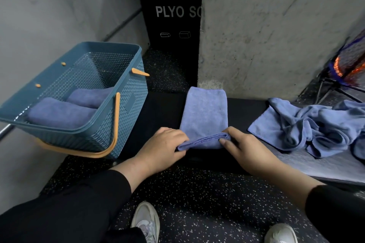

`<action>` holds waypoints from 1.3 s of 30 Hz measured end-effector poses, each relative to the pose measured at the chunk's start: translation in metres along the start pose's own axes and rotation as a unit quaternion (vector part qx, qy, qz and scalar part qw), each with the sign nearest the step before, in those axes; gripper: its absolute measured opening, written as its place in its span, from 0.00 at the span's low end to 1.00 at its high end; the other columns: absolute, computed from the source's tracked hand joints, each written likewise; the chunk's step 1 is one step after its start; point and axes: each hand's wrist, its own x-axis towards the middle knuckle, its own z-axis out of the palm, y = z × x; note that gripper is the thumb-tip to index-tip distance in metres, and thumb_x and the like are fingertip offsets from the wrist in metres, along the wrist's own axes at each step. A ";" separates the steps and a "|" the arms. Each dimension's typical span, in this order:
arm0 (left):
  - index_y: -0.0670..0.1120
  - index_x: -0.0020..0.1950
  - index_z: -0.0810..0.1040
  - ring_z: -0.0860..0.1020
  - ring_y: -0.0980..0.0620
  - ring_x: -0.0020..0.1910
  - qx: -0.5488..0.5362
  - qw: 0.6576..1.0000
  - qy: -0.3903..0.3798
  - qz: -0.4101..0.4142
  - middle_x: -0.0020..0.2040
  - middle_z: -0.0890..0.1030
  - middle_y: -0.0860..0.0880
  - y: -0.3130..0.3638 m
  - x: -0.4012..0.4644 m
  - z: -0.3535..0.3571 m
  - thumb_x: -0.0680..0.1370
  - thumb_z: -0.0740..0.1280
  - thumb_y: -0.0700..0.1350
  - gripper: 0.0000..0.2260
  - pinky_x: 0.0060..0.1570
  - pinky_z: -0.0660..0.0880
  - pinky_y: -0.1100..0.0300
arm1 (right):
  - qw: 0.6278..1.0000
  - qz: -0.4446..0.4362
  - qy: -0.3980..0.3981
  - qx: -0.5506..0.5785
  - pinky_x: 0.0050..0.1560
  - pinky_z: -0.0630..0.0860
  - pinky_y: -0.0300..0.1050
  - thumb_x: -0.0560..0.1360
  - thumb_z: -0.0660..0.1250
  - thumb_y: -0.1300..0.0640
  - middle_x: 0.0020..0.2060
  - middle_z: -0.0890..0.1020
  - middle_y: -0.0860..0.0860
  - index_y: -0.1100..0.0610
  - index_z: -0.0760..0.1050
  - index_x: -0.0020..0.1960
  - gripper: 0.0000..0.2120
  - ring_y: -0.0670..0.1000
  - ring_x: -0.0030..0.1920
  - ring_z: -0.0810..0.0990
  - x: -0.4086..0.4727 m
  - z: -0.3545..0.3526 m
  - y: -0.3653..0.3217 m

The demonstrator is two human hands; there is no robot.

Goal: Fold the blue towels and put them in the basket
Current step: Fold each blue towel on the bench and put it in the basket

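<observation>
A blue towel [204, 112] lies folded into a long strip on the black bench [164, 108], its near end rolled up a little. My left hand [166, 146] pinches the left corner of that near end. My right hand [243, 148] pinches the right corner. To the left, the blue basket [126, 104] with orange handles stands tilted and holds two folded blue towels [59, 112]. A heap of unfolded blue towels [310, 126] lies on the bench at the right.
A concrete pillar [266, 31] rises right behind the bench. A black plyo box [171, 16] stands in the gap beside it. A grey wall is at the left. The speckled floor [207, 203] and my two shoes are below.
</observation>
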 end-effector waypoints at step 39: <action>0.50 0.82 0.42 0.36 0.60 0.79 0.114 0.978 -0.165 -0.060 0.82 0.38 0.57 0.002 0.066 0.025 0.84 0.47 0.62 0.31 0.79 0.40 0.45 | 0.962 -0.014 -0.113 -0.248 0.79 0.47 0.56 0.83 0.44 0.42 0.80 0.44 0.42 0.49 0.46 0.81 0.29 0.45 0.80 0.43 0.039 0.020 0.039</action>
